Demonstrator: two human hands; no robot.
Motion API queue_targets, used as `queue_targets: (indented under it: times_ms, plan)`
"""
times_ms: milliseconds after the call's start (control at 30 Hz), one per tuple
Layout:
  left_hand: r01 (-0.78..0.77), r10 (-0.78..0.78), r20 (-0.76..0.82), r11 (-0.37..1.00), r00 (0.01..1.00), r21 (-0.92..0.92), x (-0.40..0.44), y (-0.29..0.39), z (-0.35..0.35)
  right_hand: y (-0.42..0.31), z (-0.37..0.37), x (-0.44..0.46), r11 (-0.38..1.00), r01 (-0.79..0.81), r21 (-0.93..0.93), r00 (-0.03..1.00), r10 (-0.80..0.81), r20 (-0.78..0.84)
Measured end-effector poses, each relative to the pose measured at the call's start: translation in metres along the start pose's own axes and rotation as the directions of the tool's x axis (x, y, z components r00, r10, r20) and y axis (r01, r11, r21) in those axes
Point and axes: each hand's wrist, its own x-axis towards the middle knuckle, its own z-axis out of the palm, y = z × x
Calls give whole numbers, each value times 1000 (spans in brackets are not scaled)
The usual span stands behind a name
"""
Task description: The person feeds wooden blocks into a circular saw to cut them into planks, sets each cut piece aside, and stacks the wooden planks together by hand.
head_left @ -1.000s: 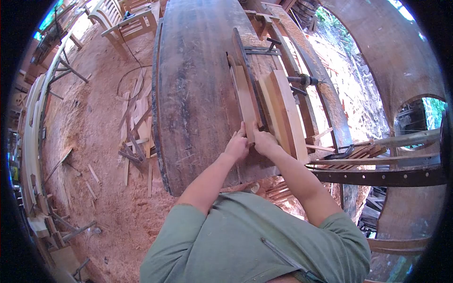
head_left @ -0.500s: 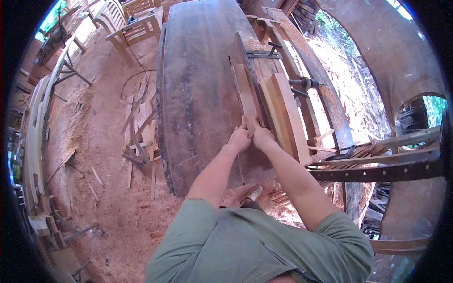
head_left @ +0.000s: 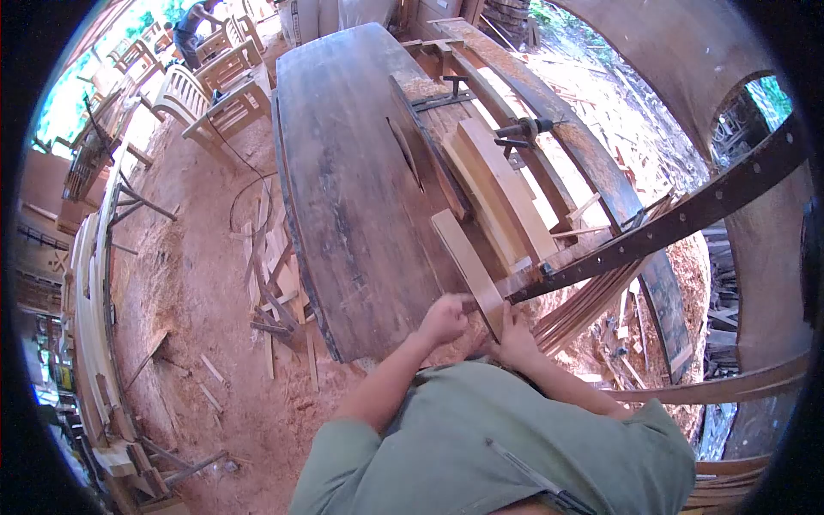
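Observation:
A pale wooden strip (head_left: pixel 469 262) lies slantwise over the near right part of the dark saw table (head_left: pixel 352 215). Its near end is in my right hand (head_left: pixel 517 342), which is closed round it close to my body. My left hand (head_left: pixel 444 319) is just left of the strip, with bent, slightly blurred fingers. Whether they touch the wood I cannot make out. Farther up the table, a thin saw blade (head_left: pixel 407 153) stands out of its slot. Beside it runs a dark guide fence (head_left: pixel 433 154).
Several pale boards (head_left: pixel 500 193) lie right of the fence, near a clamp (head_left: pixel 524 129). A dark perforated bar (head_left: pixel 661 236) crosses at right. Wood offcuts (head_left: pixel 279 270) lie on the floor at left. Wooden chairs (head_left: pixel 184 94) and another person (head_left: pixel 193 34) are in the background.
The strip has come back toward me, away from the blade, and its near end has swung right. Both hands have drawn nearer my body and moved apart, and the view has shifted.

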Motion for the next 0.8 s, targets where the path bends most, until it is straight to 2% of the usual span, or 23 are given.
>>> queue_targets:
  times_ms: [33, 67, 100, 133, 167, 200, 233, 300, 333, 367, 433, 467, 500, 533, 567, 600, 633, 667, 700, 733, 800]
  plan:
    - [4, -4, 3, 1000, 1000, -3, 6, 6, -3, 10, 5, 0, 1000, -2, 0, 1000, 2, 5]
    - [-165, 188, -78, 956, 979, 243, 11, 9, -4, 18, 6, 3, 997, 31, 67, 1000, -30, -8]
    - [-291, 387, -108, 824, 916, 486, 17, 13, -8, 24, 2, 9, 989, 68, 133, 998, -66, -25]
    - [-287, 383, -109, 825, 917, 487, 20, 22, -15, 22, -25, 7, 948, 16, 317, 996, -42, 75]
    - [-340, 439, -50, 757, 897, 557, 22, 34, -24, 24, -49, 5, 948, 15, 316, 996, -42, 78]
    - [-391, 490, 14, 679, 872, 621, 25, 43, -32, 28, -73, 4, 800, -7, 599, 967, -148, 208]
    - [-392, 492, 12, 678, 871, 621, 31, 45, -40, 36, -89, 7, 575, -81, 814, 913, -284, 291]
    - [-576, 616, 28, 718, 787, 392, 35, 44, -53, 58, -105, 15, 422, -226, 878, 921, -201, 334]
    - [-556, 589, -37, 780, 807, 286, 28, 53, -62, 47, -131, 0, 14, -176, 984, 920, -354, 170]
    - [-560, 592, -26, 776, 806, 290, 26, 50, -64, 63, -125, 11, -247, -248, 937, 863, -495, 98]
    - [-437, 457, -461, 886, 761, 157, 17, 41, -59, 51, -111, 16, 94, -165, 982, 947, -261, 185]
    - [-270, 118, -598, 947, 792, -171, 14, 38, -46, 34, -97, 19, 395, -86, 915, 958, -218, 184]
    - [-272, 124, -589, 947, 798, -169, 16, 33, -46, 12, -81, 23, 660, -16, 751, 969, -174, 173]
    - [-128, -148, -534, 886, 833, -445, 21, 30, -47, 8, -41, 31, 796, 224, 562, 967, -252, -29]
    - [12, -396, -407, 728, 823, -685, 28, 26, -45, 7, -5, 37, 863, 417, 287, 907, -372, -198]
    - [-31, -352, -447, 757, 823, -652, 36, 12, -38, -10, -2, 34, 865, 419, 277, 906, -376, -195]
    - [-40, -353, -455, 754, 818, -656, 43, -7, -28, -31, -5, 31, 928, 276, 250, 959, -248, -135]
    - [213, -499, -338, 758, 798, -617, 50, -28, -20, -41, -8, 29, 968, 130, 213, 990, -115, -83]
    - [453, -641, -230, 710, 732, -538, 55, -43, -15, -38, -2, 31, 969, 141, 203, 989, -126, -83]
    - [446, -641, -237, 710, 730, -545, 59, -49, -12, -35, 5, 35, 961, 103, 256, 994, -93, -52]
    - [494, -544, -339, 839, 768, -228, 64, -51, -2, -29, 7, 39, 952, 57, 300, 998, -55, -12]
